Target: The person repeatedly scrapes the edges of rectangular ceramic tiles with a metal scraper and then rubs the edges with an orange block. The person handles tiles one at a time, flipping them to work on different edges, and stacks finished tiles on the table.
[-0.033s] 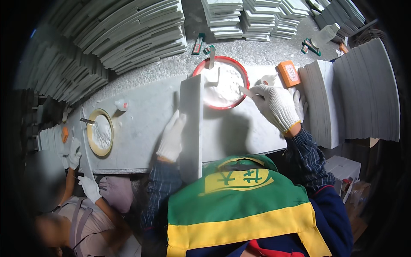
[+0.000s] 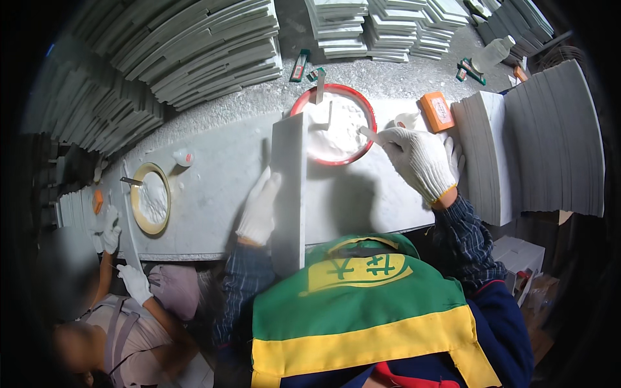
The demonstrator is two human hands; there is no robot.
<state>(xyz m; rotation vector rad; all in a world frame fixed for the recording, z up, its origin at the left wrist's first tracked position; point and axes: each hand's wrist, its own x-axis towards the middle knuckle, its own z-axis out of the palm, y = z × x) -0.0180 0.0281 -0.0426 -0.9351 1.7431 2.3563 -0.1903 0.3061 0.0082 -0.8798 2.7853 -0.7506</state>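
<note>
White-gloved, my right hand (image 2: 419, 161) grips a small spatula (image 2: 369, 134), its blade at the right rim of a red-rimmed bowl (image 2: 372, 116) of white paste (image 2: 341, 132). My left hand (image 2: 260, 207) lies against the left face of a pale stone slab (image 2: 289, 200) standing on edge at the bowl's near left; I cannot tell whether the fingers grip it.

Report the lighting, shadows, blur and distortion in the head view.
Head view, centre: bright around the red bowl, with a shadow on the worktop between slab and right hand; head view, edges: fisheye curves the rightmost stack, corners go black; head view, lower left: the co-worker is partly blurred.
</note>
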